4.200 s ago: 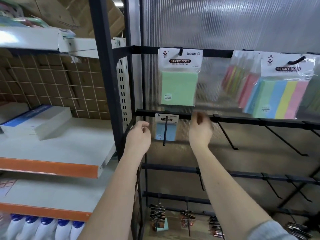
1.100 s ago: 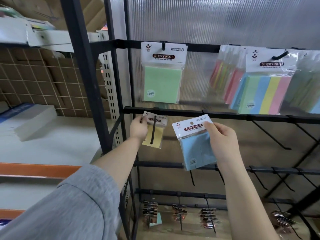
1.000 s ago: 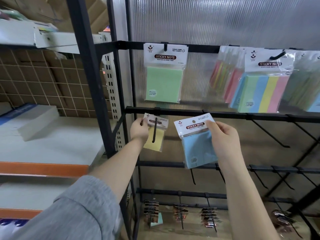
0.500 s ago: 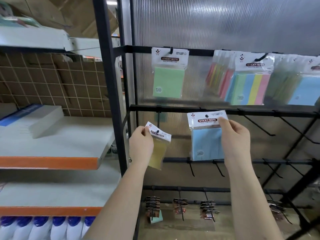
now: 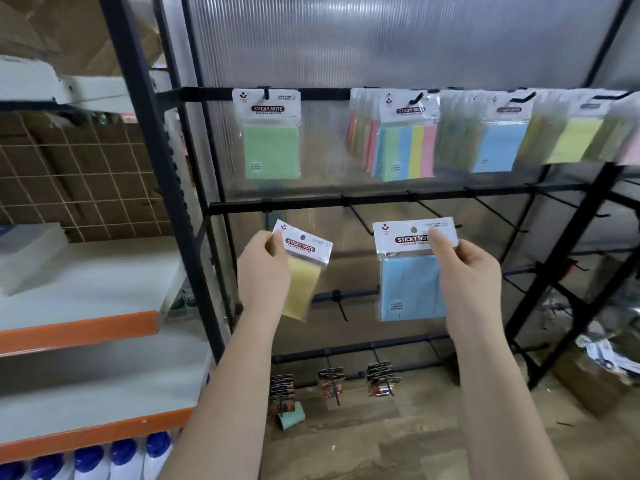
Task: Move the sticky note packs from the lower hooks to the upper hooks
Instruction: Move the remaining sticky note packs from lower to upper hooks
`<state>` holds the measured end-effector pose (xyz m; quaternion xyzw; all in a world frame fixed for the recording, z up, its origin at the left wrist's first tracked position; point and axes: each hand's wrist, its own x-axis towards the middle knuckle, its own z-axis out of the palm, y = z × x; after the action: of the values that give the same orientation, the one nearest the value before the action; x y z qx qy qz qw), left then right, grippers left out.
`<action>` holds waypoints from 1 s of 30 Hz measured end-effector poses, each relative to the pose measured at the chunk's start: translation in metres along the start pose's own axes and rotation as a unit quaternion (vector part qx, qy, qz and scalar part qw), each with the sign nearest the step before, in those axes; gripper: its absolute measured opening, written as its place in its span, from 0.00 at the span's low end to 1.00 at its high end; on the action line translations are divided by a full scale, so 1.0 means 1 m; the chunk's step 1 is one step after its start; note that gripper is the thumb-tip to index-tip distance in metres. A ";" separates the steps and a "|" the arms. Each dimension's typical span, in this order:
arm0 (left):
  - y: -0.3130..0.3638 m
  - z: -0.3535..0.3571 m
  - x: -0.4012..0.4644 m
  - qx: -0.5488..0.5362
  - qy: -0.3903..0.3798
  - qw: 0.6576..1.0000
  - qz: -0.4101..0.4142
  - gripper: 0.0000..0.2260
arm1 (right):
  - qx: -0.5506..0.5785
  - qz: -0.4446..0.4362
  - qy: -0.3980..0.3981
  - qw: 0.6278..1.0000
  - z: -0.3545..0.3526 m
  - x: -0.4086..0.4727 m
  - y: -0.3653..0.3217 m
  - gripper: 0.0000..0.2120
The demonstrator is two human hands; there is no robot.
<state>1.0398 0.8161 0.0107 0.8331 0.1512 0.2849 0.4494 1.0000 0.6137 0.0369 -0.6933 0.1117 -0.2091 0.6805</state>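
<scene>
Left hand (image 5: 265,271) covering the left side of the yellow sticky note pack (image 5: 304,275). Right hand (image 5: 464,275) hiding the right edge of the blue sticky note pack (image 5: 410,287), thumb blocking the label's end. Upper-row packs at far right (image 5: 623,133) blurring, running off-frame. Small carded items on the bottom hooks (image 5: 332,381) too small to identify.

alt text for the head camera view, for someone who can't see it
A person's left hand holds a yellow sticky note pack and the right hand a blue pack, both off the hooks, below an upper rail hung with more packs.
</scene>
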 end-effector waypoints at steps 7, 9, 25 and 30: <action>0.048 0.037 -0.022 -0.071 -0.058 0.994 0.066 0.15 | 0.023 0.002 0.062 0.998 -0.066 0.014 0.000 0.13; 0.063 0.053 -0.032 -0.078 -0.076 0.991 0.083 0.14 | 0.020 0.000 0.075 0.997 -0.085 0.023 0.002 0.13; 0.212 0.224 -0.139 -0.120 -0.039 0.985 0.118 0.09 | -0.031 -0.047 0.041 0.998 -0.314 0.153 -0.001 0.12; 0.252 0.259 -0.158 -0.143 -0.021 0.982 0.118 0.12 | -0.029 -0.046 0.013 0.998 -0.355 0.189 0.002 0.12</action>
<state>1.0718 0.4261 0.0550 0.7784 -0.0003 0.3367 0.5299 1.0113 0.2118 0.0561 -0.7147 0.0947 -0.2454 0.6481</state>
